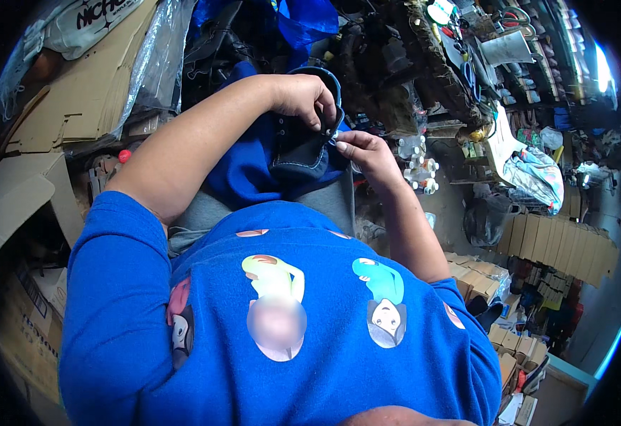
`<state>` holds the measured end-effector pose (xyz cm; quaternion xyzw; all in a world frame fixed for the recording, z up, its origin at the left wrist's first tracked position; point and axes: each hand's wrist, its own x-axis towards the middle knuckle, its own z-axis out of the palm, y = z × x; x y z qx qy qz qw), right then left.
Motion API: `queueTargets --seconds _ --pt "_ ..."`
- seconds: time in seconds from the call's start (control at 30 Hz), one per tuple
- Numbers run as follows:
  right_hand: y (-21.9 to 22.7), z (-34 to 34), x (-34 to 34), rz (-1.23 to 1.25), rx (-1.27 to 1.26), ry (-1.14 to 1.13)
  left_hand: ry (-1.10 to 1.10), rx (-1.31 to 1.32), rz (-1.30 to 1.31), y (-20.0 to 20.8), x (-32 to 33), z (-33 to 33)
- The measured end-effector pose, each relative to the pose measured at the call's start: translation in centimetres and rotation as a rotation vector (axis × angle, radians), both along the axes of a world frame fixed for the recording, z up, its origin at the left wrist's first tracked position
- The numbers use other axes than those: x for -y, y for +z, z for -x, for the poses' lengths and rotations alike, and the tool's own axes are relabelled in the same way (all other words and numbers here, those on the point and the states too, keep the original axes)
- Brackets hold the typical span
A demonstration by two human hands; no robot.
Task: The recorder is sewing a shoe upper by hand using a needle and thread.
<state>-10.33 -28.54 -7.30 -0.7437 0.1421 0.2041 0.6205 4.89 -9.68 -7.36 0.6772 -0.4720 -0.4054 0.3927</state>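
A black shoe [295, 148] with pale stitching round its edge and small eyelets rests on blue cloth [243, 167] over my lap. From above, my left hand [306, 99] curls its fingers over the shoe's opening, the fingertips gripping near its right edge. My right hand [369, 155] is at the right side of the shoe, thumb and forefinger pinched together at that edge. A tiny pale thing shows at those fingertips, too small to name. The shoe's inside is mostly dark.
Cardboard [90, 92] and clear plastic sheeting [156, 74] stand at the left. Ahead is a cluttered bench [459, 78] with scissors [515, 18] and other tools. Several small bottles [418, 167] stand right of my hand. Stacked cardboard boxes [562, 245] lie farther right.
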Motion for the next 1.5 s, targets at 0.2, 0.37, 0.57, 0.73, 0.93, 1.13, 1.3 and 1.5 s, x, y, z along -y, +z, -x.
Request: queueTargets --seconds 0.2,0.37,0.57,0.73,0.93,1.13,1.3,1.5 --pt "-1.0 -0.3 0.9 -0.163 -0.024 -0.021 0.022 -0.028 0.081 -1.2 -0.2 -0.1" --pt "-1.9 -0.1 1.9 -0.269 -0.041 0.011 0.045 -0.017 0.09 -1.6 0.1 0.1" --pt "-2.6 -0.3 2.4 -0.26 -0.014 0.046 0.048 -0.029 0.11 -2.4 0.3 -0.1" --pt "-2.5 -0.5 2.6 -0.237 -0.027 0.041 0.059 -0.006 0.115 -2.3 0.4 0.0" --pt "-2.6 -0.7 1.9 -0.263 -0.008 -0.011 0.087 -0.037 0.131 -2.3 0.8 0.1" --pt "-3.1 -0.1 0.6 -0.123 0.106 -0.09 0.081 0.073 0.069 -1.8 1.4 0.1" --pt "-1.9 0.9 1.7 0.247 0.201 -0.095 0.048 0.022 0.048 -0.7 1.0 -0.1" --pt "-1.7 0.9 1.3 0.307 0.268 -0.056 0.098 0.018 0.044 -1.0 0.7 0.8"
